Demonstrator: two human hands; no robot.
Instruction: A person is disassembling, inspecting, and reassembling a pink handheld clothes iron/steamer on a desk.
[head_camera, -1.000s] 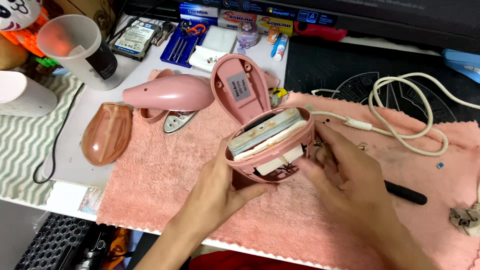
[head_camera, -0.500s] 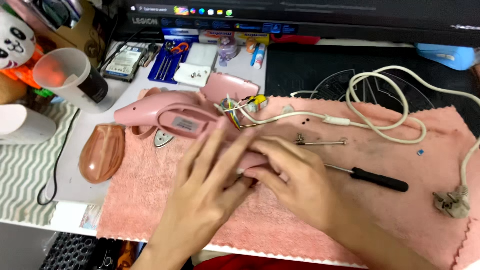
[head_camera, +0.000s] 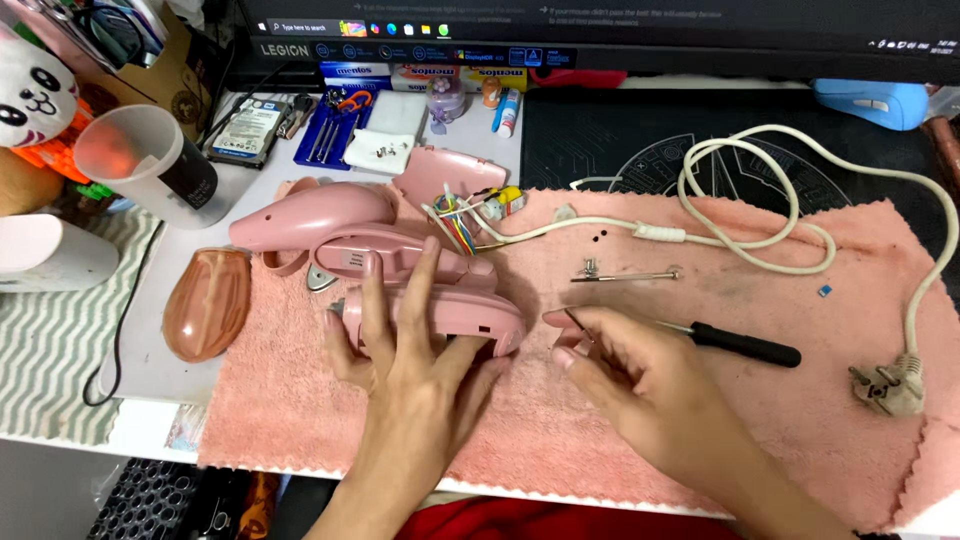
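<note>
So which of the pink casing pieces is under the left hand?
The long pink shell nearest the person, lying on the towel; the left hand rests flat across it. The other pink pieces lie behind it, untouched.

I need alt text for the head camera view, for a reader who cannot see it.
A person's left hand lies flat on a pink plastic housing on a pink towel. The right hand pinches a small part beside a black-handled screwdriver. A white power cord loops behind.

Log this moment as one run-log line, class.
left hand: flat on pink housing | right hand: pinching small part, by screwdriver | surface: pink towel
</note>
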